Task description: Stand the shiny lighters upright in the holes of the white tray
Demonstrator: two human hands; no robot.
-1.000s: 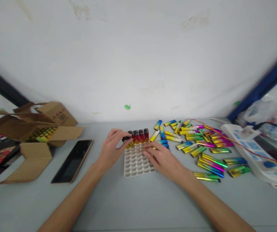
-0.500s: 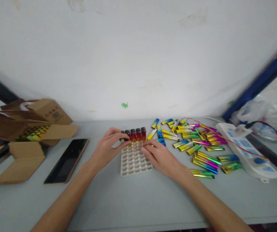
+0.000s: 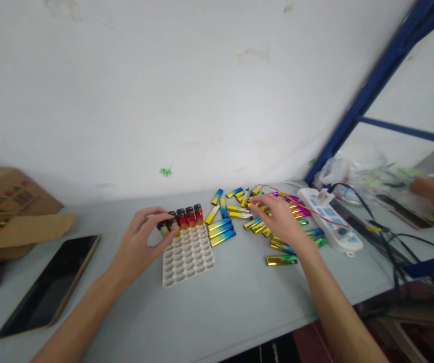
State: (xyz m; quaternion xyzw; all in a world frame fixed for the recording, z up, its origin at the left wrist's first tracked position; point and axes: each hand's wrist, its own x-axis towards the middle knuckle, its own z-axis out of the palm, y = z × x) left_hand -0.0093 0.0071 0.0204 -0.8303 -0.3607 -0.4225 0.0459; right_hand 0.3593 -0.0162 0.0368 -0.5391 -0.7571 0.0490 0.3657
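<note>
Fingers and thumb of my left hand close around a dark-topped lighter at the left end of the tray's back row. The white tray has rows of oval holes. Several lighters with black tops and red-to-yellow bodies stand upright in that back row. To the right, my right hand is over a scattered pile of shiny sleeves in yellow, blue, green and pink. Its fingers are bent and apart, with no held thing visible. Three yellow-blue sleeves lie side by side against the tray.
A dark phone and an open cardboard box holding lighters are at left. A white power strip with cables lies right of the pile. Beyond the blue frame, another person's hand shows at far right.
My right hand has left the tray and moved right to the sleeve pile. My left hand stays at the back row's left end. The view has turned right.
</note>
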